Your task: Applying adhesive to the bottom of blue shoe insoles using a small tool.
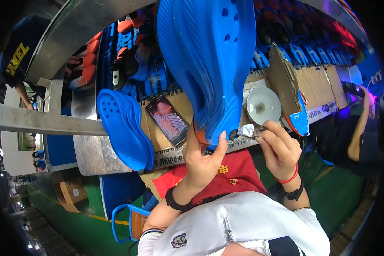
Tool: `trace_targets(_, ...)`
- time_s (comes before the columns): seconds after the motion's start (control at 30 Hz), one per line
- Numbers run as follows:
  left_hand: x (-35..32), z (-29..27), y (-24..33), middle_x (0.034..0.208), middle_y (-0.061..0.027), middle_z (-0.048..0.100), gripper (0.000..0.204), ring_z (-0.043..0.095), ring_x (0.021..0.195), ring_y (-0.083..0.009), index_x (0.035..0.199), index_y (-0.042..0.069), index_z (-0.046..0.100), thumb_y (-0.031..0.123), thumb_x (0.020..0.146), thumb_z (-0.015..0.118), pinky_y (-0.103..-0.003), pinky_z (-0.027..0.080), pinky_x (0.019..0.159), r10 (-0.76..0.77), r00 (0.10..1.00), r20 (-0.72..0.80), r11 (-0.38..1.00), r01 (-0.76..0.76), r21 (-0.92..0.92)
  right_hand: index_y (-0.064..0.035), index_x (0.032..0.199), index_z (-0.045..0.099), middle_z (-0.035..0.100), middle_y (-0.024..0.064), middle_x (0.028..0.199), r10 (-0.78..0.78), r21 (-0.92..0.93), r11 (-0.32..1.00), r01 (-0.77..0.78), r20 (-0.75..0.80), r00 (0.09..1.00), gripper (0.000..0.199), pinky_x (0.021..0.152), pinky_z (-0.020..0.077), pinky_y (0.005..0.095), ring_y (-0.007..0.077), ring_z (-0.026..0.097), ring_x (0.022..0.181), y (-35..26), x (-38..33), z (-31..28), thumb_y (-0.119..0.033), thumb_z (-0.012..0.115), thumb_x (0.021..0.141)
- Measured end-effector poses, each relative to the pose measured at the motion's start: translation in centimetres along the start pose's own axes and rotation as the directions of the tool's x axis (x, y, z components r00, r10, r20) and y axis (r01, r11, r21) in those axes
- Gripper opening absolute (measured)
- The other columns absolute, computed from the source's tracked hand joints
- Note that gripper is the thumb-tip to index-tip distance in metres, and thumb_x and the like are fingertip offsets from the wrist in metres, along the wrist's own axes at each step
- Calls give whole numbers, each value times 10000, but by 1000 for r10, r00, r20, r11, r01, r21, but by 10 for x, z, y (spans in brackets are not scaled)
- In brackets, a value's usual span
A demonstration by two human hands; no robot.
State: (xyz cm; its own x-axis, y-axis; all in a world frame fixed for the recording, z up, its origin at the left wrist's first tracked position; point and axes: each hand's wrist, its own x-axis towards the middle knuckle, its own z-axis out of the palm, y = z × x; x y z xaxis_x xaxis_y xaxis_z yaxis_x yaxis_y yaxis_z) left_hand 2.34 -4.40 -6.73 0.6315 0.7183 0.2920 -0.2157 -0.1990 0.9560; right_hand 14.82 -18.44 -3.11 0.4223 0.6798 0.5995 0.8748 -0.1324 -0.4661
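Blue foam clog (209, 64) is held up close to the camera, sole outward, gripped at its lower end by the left hand (202, 160). A small silvery piece (246, 130) is pinched between the fingers of the right hand (279, 149), just beside the clog's heel. More blue clogs (126, 128) are stacked on the cardboard-covered bench (320, 91), near a phone (167, 119) and a white dish (263, 105).
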Motion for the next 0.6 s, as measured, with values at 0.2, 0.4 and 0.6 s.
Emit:
trace_targets(0.2, 1, 2, -5, 1184, -163, 587, 616, 635, 1001, -187, 1390, -110, 342, -35, 867, 660, -305, 536, 857, 66, 998, -18, 998, -66, 12, 8, 876, 665, 667, 178, 930, -39, 31, 999, 38, 40, 998, 206, 511, 513, 290, 251, 661, 610, -4, 1, 4, 25, 769, 699)
trace_targets(0.4, 3, 3, -2, 1159, -158, 602, 602, 641, 977, -177, 1379, -105, 365, -35, 862, 665, -307, 544, 837, 77, 996, -42, 997, -77, 6, -1, 873, 667, 666, 176, 927, -59, 34, 998, 57, 32, 998, 225, 504, 508, 286, 249, 657, 606, -2, 0, 6, 3, 784, 681)
trace_targets(0.6, 1, 0, 0, 1220, -148, 545, 591, 602, 1080, -203, 1350, -34, 356, -72, 846, 663, -330, 514, 913, 30, 999, 12, 999, -30, 28, -9, 873, 671, 667, 171, 928, -82, 18, 996, 82, 42, 996, 236, 499, 506, 283, 237, 656, 605, -2, 0, 5, -8, 791, 670)
